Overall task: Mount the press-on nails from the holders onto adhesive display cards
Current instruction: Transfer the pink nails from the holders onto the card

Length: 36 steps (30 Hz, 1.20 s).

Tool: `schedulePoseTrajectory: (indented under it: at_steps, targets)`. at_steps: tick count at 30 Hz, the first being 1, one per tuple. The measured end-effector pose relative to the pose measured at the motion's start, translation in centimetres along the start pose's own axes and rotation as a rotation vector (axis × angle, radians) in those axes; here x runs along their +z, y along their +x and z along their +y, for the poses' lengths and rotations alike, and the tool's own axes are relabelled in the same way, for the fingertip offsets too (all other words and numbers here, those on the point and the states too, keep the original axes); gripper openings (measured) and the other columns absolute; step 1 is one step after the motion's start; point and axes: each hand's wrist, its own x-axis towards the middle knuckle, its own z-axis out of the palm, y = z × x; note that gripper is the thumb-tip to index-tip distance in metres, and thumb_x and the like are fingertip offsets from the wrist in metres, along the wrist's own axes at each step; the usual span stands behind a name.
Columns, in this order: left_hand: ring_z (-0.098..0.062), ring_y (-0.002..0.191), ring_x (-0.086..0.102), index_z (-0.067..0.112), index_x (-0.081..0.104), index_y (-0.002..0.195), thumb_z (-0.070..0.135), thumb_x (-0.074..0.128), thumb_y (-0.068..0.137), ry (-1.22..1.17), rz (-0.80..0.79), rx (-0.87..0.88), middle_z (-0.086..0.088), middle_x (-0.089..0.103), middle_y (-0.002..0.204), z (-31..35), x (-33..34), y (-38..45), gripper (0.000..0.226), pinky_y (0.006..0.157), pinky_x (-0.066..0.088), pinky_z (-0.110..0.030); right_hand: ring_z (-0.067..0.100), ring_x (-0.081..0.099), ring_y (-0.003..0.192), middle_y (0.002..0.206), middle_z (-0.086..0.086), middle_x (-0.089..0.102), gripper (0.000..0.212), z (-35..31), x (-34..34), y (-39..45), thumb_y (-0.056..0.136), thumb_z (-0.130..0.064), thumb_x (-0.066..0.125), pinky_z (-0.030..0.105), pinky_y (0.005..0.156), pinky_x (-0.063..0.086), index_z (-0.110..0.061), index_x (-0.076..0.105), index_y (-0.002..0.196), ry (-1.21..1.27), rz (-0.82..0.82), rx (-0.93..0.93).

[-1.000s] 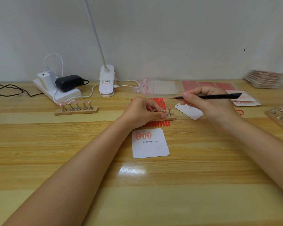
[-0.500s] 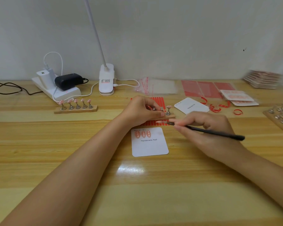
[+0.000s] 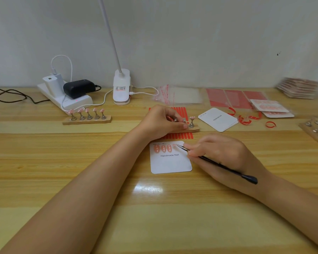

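A wooden table (image 3: 81,162) runs to a pale wall. On it, at the back left, a white power strip (image 3: 66,99) carries two chargers, and a white clip lamp (image 3: 121,87) stands beside it. Red adhesive sheets (image 3: 235,98) lie at the back right, with a stack of blank cards (image 3: 218,119) in front of them.

The left hand (image 3: 162,121) rests on a wooden holder (image 3: 193,128), its fingers curled round it and pinching one of the metal stands; one stand at the holder's right end carries a pink nail (image 3: 192,118). A second holder (image 3: 87,119), well to the left, bears five nails.

The right hand (image 3: 222,156) grips black tweezers (image 3: 218,164), fingers closed on the shaft near the tips. The tweezer points reach over the display card (image 3: 171,162), which lies just in front of the left hand. Three nails (image 3: 162,149) sit in a row along the card's top edge. At the tweezer tips, just right of that row, a fourth pale nail (image 3: 174,146) is blurred; whether it touches the card cannot be told.
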Motion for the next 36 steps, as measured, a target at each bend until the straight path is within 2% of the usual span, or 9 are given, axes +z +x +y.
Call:
schedulePoseTrajectory:
  at_steps: [4,10,16,23,25,27,29,32,36]
  targets:
    - [0.011,0.046,0.047,0.021,0.069,0.071,0.025,0.077,0.074,0.013,0.0,-0.004,0.016,0.054,0.055,0.0,0.0,0.1,0.009,0.044,0.033,-0.003,0.015,0.064,0.071,0.078,0.005,0.067,0.009,-0.3,-0.2,0.1,0.083,-0.01,0.066,0.017,0.07,0.049,-0.004,0.073,0.082,-0.067,-0.02,-0.025]
    - [0.013,0.047,0.047,0.024,0.067,0.068,0.025,0.078,0.074,0.011,-0.005,-0.007,0.015,0.055,0.057,-0.1,0.0,0.1,0.012,0.044,0.033,-0.003,0.019,0.065,0.066,0.074,0.008,0.067,0.016,-0.4,-0.2,0.1,0.085,-0.01,0.062,0.028,0.06,0.052,-0.002,0.073,0.078,-0.096,-0.009,-0.079]
    - [0.013,0.047,0.048,0.027,0.066,0.064,0.026,0.078,0.074,0.014,0.0,-0.011,0.017,0.054,0.053,-0.1,0.0,0.2,0.016,0.042,0.032,-0.003,0.024,0.062,0.061,0.072,0.01,0.067,0.011,-0.2,0.0,0.0,0.082,-0.006,0.064,0.033,0.051,0.051,-0.002,0.072,0.077,-0.151,-0.017,-0.131]
    - [0.013,0.046,0.048,0.025,0.066,0.064,0.027,0.079,0.073,0.033,-0.012,-0.004,0.029,0.052,0.043,-0.1,0.0,0.3,0.016,0.043,0.031,-0.003,0.024,0.063,0.065,0.071,0.008,0.069,0.015,-0.3,-0.1,0.3,0.084,-0.009,0.062,0.034,0.054,0.05,-0.002,0.071,0.074,-0.169,-0.034,-0.147]
    - [0.013,0.047,0.047,0.025,0.066,0.065,0.028,0.078,0.073,0.069,-0.02,0.005,0.028,0.052,0.044,0.0,-0.1,0.3,0.016,0.043,0.032,-0.004,0.018,0.066,0.072,0.076,0.006,0.07,0.013,-0.5,-0.5,0.2,0.085,-0.011,0.065,0.031,0.063,0.052,-0.004,0.072,0.075,-0.119,-0.04,-0.084]
    - [0.011,0.047,0.047,0.028,0.063,0.062,0.029,0.079,0.072,0.114,-0.02,0.018,0.022,0.053,0.046,0.1,-0.2,0.5,0.018,0.045,0.033,-0.005,0.006,0.066,0.081,0.082,0.002,0.071,0.011,-0.7,-0.9,0.1,0.083,-0.016,0.069,0.02,0.074,0.051,-0.008,0.073,0.077,-0.037,-0.005,0.032]
    - [0.007,0.051,0.048,0.028,0.062,0.063,0.028,0.078,0.072,0.159,-0.028,0.048,0.018,0.055,0.056,0.3,-0.3,0.7,0.019,0.053,0.038,-0.011,0.0,0.065,0.084,0.088,-0.002,0.071,0.006,-0.7,-1.2,0.3,0.08,-0.015,0.072,0.013,0.08,0.048,-0.009,0.073,0.079,0.035,0.068,0.144]
    - [0.001,0.062,0.05,0.033,0.059,0.072,0.029,0.077,0.072,0.206,-0.045,0.079,0.014,0.058,0.07,0.4,-0.3,0.9,0.018,0.066,0.045,-0.025,0.001,0.064,0.084,0.089,-0.003,0.072,0.004,-0.4,-1.8,0.8,0.076,-0.007,0.074,0.006,0.08,0.042,-0.008,0.072,0.078,0.114,0.198,0.34]
    - [-0.001,0.067,0.052,0.032,0.066,0.088,0.036,0.075,0.073,0.214,-0.057,0.076,0.014,0.059,0.073,0.7,0.0,0.9,0.018,0.069,0.045,-0.026,-0.008,0.061,0.086,0.088,-0.014,0.069,0.013,0.5,-2.2,1.5,0.078,-0.006,0.071,0.002,0.076,0.039,-0.019,0.068,0.077,0.239,0.314,0.556]
